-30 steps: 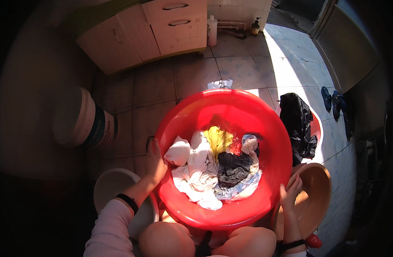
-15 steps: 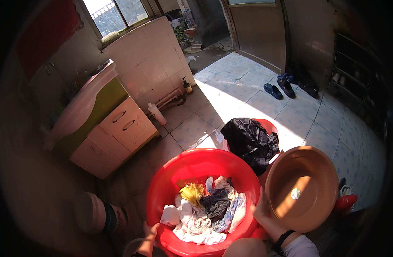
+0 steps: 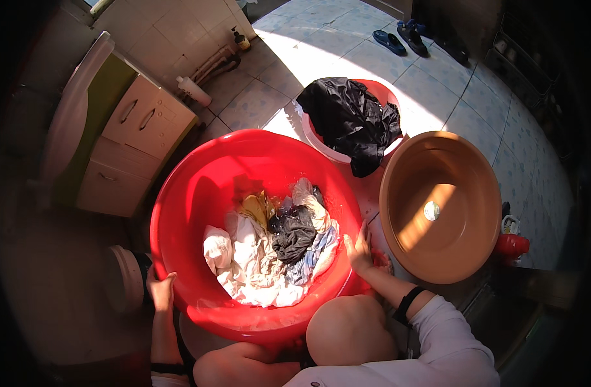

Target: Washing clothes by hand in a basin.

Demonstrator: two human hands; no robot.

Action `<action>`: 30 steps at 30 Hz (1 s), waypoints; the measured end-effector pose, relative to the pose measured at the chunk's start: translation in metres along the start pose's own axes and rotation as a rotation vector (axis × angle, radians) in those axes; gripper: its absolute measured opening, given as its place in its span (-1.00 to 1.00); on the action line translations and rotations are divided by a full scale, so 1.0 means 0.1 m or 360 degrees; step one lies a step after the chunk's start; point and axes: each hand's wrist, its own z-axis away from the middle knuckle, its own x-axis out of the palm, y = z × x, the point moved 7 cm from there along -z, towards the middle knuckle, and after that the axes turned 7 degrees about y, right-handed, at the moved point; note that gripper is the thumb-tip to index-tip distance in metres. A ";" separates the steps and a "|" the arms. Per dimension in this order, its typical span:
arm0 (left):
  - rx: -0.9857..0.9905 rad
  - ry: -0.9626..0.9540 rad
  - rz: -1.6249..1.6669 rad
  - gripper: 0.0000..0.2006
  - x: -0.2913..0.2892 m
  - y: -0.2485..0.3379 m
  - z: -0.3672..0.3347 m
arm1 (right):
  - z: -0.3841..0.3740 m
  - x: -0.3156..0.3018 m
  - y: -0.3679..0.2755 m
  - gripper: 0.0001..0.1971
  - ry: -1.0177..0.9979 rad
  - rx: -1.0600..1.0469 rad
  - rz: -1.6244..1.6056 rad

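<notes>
A big red plastic basin (image 3: 198,174) stands in front of me with wet laundry in it. White clothes (image 3: 247,248), a dark grey garment (image 3: 292,233), a yellow cloth (image 3: 258,208) and a blue-patterned cloth (image 3: 311,258) lie bunched in some water. At the basin's left side, my left hand (image 3: 160,290) grips near the rim, thumb toward the basin. My right hand (image 3: 362,253) holds the opposite side, its fingers pointing up along the wall. The undersides of both grips are partly hidden.
A brown oval tub (image 3: 398,213) stands right of the basin. Behind is a pink-and-red tub (image 3: 392,97) with black clothing (image 3: 347,119) over its edge. A washstand cabinet (image 3: 124,142), a white bucket (image 3: 124,277), a bottle (image 3: 193,91) and slippers (image 3: 389,42) are around.
The view has tipped down, so my knees now show and the tubs sit higher in the picture. Both hands stay at the basin's sides, and the laundry has shifted slightly.
</notes>
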 end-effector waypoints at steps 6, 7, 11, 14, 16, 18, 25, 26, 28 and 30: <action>-0.0002 -0.0125 -0.0042 -0.50 0.11 0.37 0.02 | -0.16 -0.21 -0.64 -0.13 -0.0057 -0.0764 0.0491; 0.0057 -0.0122 -0.0042 -0.50 0.11 0.53 0.06 | -0.10 -0.20 -0.66 -0.13 -0.0063 -0.0756 0.0484; 0.0106 -0.0161 0.0015 -0.50 0.16 0.94 -0.02 | -0.05 -0.14 -0.66 -0.06 -0.0158 -0.0648 0.0484; 0.0050 -0.0249 -0.0002 -0.52 0.24 1.40 -0.13 | -0.26 -0.12 -0.82 -0.02 -0.0050 -0.0580 0.0542; 0.0099 -0.0261 -0.0090 -0.53 0.32 1.68 -0.16 | -0.40 0.04 -0.85 -0.05 -0.0188 -0.0386 0.0386; 0.0115 -0.0285 -0.0138 -0.53 0.36 1.80 -0.18 | -0.48 0.24 -0.85 -0.15 -0.0249 -0.0309 0.0391; 0.0219 -0.0202 -0.0250 -0.52 0.24 1.76 -0.20 | -0.54 0.47 -1.09 -0.69 -0.0323 -0.0664 -0.0101; 0.0218 -0.0205 -0.0285 -0.52 0.26 1.74 -0.20 | -0.51 0.48 -1.14 -0.72 -0.0252 -0.0767 -0.0057; 0.0174 -0.0216 -0.0280 -0.51 0.36 1.82 -0.12 | -0.25 0.65 -1.38 -0.77 -0.0386 -0.0981 -0.0138; 0.0139 -0.0222 -0.0266 -0.51 0.38 1.82 -0.09 | 0.18 0.78 -1.70 -0.77 -0.0746 -0.1179 -0.0317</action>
